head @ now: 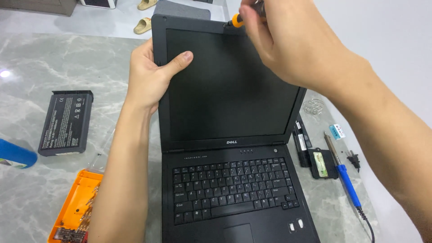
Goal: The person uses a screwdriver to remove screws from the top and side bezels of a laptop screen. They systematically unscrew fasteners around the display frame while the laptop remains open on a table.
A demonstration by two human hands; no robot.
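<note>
A black laptop (229,180) stands open on the grey marble table (40,189), between an orange bit tray (74,207) and a blue-handled soldering iron (344,173). The left hand (150,76) grips the screen's left bezel, thumb on the front. Farther up, the right hand (288,38) has its fingers closed around an orange-tipped screwdriver (236,20) set at the top bezel.

**Screwdriver at the laptop's top bezel**

The left hand (150,76) grips the black laptop's (229,135) screen edge; the right hand (288,40) presses an orange-tipped screwdriver (237,20) into its top bezel. A battery pack (66,122) lies left of the laptop, a blue soldering iron (344,173) right.
</note>
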